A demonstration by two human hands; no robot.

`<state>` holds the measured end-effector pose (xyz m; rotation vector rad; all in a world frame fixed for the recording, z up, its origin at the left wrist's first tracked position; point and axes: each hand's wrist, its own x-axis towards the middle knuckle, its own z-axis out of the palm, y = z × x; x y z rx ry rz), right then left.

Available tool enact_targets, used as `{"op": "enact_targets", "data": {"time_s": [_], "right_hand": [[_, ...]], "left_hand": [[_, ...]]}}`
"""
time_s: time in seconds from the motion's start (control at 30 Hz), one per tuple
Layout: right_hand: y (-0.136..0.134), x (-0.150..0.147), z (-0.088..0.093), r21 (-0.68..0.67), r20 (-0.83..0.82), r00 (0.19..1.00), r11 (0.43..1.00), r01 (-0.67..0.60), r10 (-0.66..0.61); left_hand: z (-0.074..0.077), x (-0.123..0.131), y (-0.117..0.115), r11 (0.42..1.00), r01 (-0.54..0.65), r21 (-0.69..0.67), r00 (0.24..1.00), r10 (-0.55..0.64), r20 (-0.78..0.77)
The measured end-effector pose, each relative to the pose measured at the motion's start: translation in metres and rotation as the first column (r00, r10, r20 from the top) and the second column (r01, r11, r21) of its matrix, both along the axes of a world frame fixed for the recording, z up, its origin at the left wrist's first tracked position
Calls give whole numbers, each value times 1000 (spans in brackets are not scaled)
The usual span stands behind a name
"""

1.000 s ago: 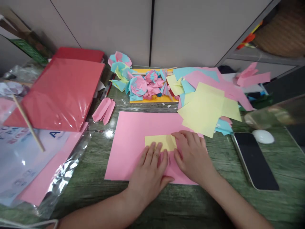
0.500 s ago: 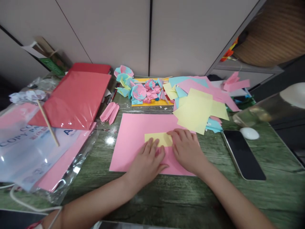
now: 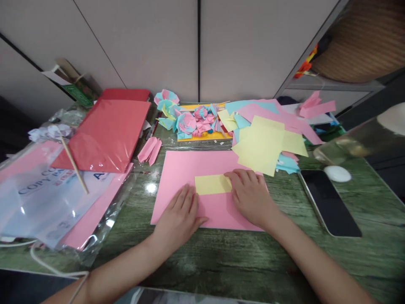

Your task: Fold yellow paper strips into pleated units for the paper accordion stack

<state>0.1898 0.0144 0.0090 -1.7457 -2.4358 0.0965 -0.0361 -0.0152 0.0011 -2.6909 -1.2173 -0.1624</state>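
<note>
A folded yellow paper strip (image 3: pixel 211 184) lies on a large pink sheet (image 3: pixel 190 169) on the green wood-grain table (image 3: pixel 221 261). My right hand (image 3: pixel 251 196) lies flat on the strip's right end, fingers stretched out and pressing it down. My left hand (image 3: pixel 179 213) rests flat on the pink sheet just below and left of the strip, fingers spread, its fingertips near the strip's left corner. Neither hand grips anything.
A heap of yellow, pink and blue paper squares (image 3: pixel 265 135) lies behind my right hand. Folded paper flowers (image 3: pixel 190 118) sit at the back. A red paper pack (image 3: pixel 107 131), a plastic-wrapped copy-paper pack (image 3: pixel 47 194) and a wooden stick (image 3: pixel 74 164) lie left. A phone (image 3: pixel 329 200) lies right.
My left hand has slid left and down off the yellow strip, so more of the strip shows. My right hand stays on its right end. The view has shifted slightly.
</note>
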Motion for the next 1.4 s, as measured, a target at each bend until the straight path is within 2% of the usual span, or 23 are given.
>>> {"op": "enact_targets", "data": {"time_s": [0.23,0.4,0.6,0.7,0.8,0.9,1.0,1.13,1.23,1.4], "right_hand": [[3,12,0,-56,-52,996,996,-71,68],[7,19,3,-105,-280,958,991,-86,53],[12,12,5,-81,-409,908,988,-131,87],[9,4,8,-77,-470,877,985,-157,103],[3,-2,14,-129,-542,837,977,-170,74],[-1,-4,20,-250,-628,778,948,-200,-1],[-2,-5,21,-387,-698,709,886,-256,-100],[-1,-7,17,-494,-743,627,823,-281,-232],[0,-7,15,-539,-747,593,796,-275,-300],[4,0,18,-584,-741,580,751,-309,-338]], "left_hand": [[9,7,16,995,81,-65,993,-86,-80],[19,17,29,991,82,-106,992,-92,-88],[23,29,40,975,118,-189,993,-119,4],[29,30,42,962,86,-259,991,-57,118],[39,29,42,928,39,-371,960,68,271],[44,29,43,851,70,-520,890,182,418],[38,31,43,759,154,-633,814,265,516],[28,34,41,683,205,-700,723,376,579],[29,33,41,665,214,-716,666,437,605],[34,26,47,643,237,-728,618,479,624]]}}
